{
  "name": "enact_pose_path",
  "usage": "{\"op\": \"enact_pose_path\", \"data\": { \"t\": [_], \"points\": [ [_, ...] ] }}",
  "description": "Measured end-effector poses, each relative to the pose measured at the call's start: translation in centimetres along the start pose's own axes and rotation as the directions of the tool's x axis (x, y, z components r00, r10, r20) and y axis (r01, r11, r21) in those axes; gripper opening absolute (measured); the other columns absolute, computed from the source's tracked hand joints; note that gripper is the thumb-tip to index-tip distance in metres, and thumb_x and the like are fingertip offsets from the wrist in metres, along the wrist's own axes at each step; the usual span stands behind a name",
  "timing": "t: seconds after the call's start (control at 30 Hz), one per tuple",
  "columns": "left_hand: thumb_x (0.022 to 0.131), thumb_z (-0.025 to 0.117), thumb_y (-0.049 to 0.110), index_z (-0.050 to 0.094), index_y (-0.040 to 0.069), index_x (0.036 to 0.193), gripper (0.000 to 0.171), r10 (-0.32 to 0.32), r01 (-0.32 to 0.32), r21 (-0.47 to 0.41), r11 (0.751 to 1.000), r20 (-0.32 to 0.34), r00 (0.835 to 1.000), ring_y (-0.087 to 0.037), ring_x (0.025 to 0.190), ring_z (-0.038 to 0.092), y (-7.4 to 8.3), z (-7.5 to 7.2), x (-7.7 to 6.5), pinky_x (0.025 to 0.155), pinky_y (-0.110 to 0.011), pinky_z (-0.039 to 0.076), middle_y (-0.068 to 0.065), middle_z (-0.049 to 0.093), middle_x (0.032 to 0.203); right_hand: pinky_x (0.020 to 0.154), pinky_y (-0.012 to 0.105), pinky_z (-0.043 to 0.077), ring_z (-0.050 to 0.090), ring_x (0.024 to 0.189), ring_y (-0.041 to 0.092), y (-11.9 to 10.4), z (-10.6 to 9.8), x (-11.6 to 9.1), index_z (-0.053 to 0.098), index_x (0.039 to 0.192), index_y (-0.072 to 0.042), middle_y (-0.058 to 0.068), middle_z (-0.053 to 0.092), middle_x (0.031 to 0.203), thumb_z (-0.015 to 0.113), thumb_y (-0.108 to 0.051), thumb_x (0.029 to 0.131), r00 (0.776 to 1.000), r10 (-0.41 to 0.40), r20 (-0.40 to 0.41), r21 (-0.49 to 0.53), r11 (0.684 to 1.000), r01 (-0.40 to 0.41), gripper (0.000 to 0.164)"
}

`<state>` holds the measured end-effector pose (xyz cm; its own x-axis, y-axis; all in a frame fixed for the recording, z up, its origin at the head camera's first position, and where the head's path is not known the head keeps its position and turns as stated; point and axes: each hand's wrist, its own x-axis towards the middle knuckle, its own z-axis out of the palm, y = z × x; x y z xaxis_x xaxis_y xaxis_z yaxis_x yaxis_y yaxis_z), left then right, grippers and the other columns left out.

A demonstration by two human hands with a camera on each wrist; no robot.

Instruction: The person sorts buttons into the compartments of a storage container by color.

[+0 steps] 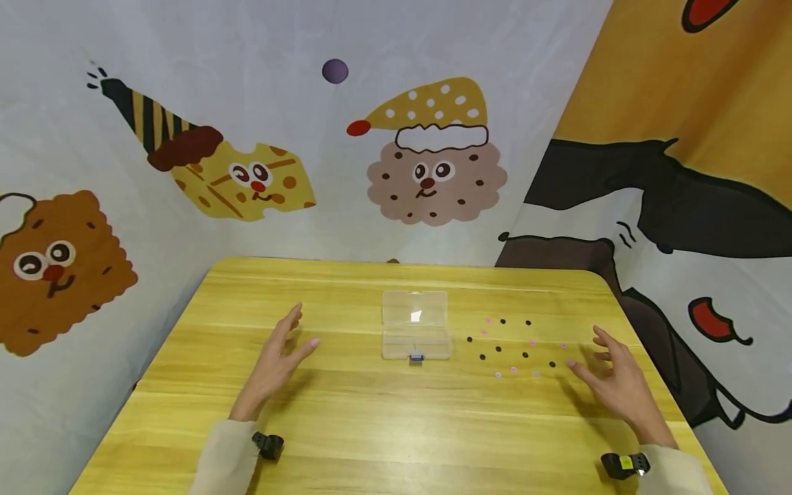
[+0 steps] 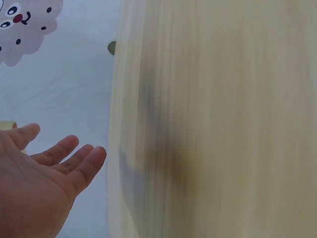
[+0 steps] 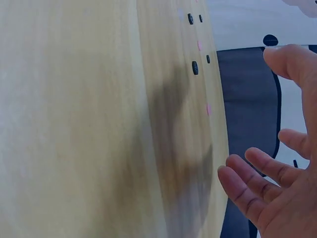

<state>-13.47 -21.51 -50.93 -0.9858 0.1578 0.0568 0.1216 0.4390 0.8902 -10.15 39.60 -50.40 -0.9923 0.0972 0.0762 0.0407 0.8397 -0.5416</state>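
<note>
In the head view my left hand (image 1: 275, 363) hovers above the left side of the table, fingers spread and nothing in it. The palm of that left hand (image 2: 44, 193) shows at the lower left of its wrist view. My right hand (image 1: 619, 378) is likewise held above the table's right side, empty. Nearest to it lie several small black discs (image 1: 553, 364) that look like buttons, mixed with several pink ones (image 1: 533, 343) and a few paler ones (image 1: 498, 375). Left of these discs sits a clear plastic box (image 1: 396, 349), its lid (image 1: 396, 309) raised back and a blue latch (image 1: 416, 357) at its front.
The yellow wood-grain table (image 1: 371, 433) has rounded far corners. A curtain (image 1: 278, 41) with cartoon prints hangs behind it and down both sides. Black wrist cameras are strapped on at the left (image 1: 269, 446) and the right (image 1: 621, 465).
</note>
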Motion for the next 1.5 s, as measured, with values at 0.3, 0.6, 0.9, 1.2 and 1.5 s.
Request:
{"op": "enact_pose_path", "data": {
  "t": [0.3, 0.6, 0.9, 1.2, 1.5],
  "points": [
    [0.101, 0.067, 0.032, 0.016, 0.029, 0.165, 0.082, -0.009, 0.009, -0.086, 0.996, 0.006, 1.0, -0.044, 0.148, 0.034, 0.3, 1.8, 0.6, 0.115, -0.064, 0.034, -0.021, 0.032, 0.163, 0.081, 0.061, 0.055, 0.063, 0.106, 0.046, 0.3, 1.0, 0.1, 0.025, 0.16, 0.0, 0.033, 0.053, 0.134, 0.072, -0.04, 0.096, 1.0, -0.009, -0.019, 0.026, 1.0, 0.009, 0.089],
    [0.1, 0.068, 0.032, 0.019, 0.033, 0.163, 0.08, -0.001, 0.004, -0.156, 0.988, 0.017, 1.0, -0.043, 0.146, 0.038, 0.9, 3.1, 1.4, 0.116, -0.063, 0.035, -0.019, 0.035, 0.161, 0.07, 0.032, 0.052, 0.065, 0.097, 0.033, 0.3, 1.2, 1.1, 0.032, 0.156, 0.003, 0.027, 0.06, 0.127, 0.068, -0.048, 0.097, 0.998, 0.065, -0.013, -0.002, 0.998, -0.065, 0.086],
    [0.099, 0.07, 0.029, 0.023, 0.029, 0.163, 0.079, -0.009, 0.02, -0.216, 0.976, 0.05, 0.999, -0.042, 0.146, 0.04, 1.5, 4.8, 2.1, 0.117, -0.062, 0.035, -0.02, 0.038, 0.159, 0.068, 0.028, 0.047, 0.062, 0.099, 0.031, 0.1, 1.5, 1.8, 0.041, 0.151, 0.002, 0.021, 0.063, 0.119, 0.063, -0.054, 0.097, 0.989, 0.15, 0.004, 0.023, 0.988, -0.15, 0.08],
    [0.097, 0.072, 0.03, 0.026, 0.029, 0.162, 0.079, -0.028, 0.05, -0.268, 0.962, 0.084, 0.996, -0.041, 0.143, 0.043, 2.0, 6.6, 2.9, 0.117, -0.059, 0.036, -0.019, 0.041, 0.158, 0.067, 0.028, 0.047, 0.064, 0.09, 0.028, 0.7, 2.2, 2.4, 0.049, 0.144, 0.002, 0.016, 0.067, 0.104, 0.065, -0.05, 0.097, 0.988, 0.157, -0.004, -0.004, 0.988, -0.157, 0.072],
    [0.093, 0.077, 0.032, 0.03, 0.028, 0.16, 0.082, -0.057, 0.087, -0.294, 0.952, 0.109, 0.992, -0.039, 0.14, 0.047, 2.1, 8.2, 3.6, 0.119, -0.056, 0.035, -0.019, 0.046, 0.153, 0.069, 0.03, 0.045, 0.058, 0.077, 0.019, 0.8, 2.2, 2.9, 0.06, 0.132, 0.0, 0.009, 0.068, 0.093, 0.067, -0.047, 0.097, 0.994, 0.112, 0.01, -0.04, 0.993, -0.111, 0.059]
  ]
}}
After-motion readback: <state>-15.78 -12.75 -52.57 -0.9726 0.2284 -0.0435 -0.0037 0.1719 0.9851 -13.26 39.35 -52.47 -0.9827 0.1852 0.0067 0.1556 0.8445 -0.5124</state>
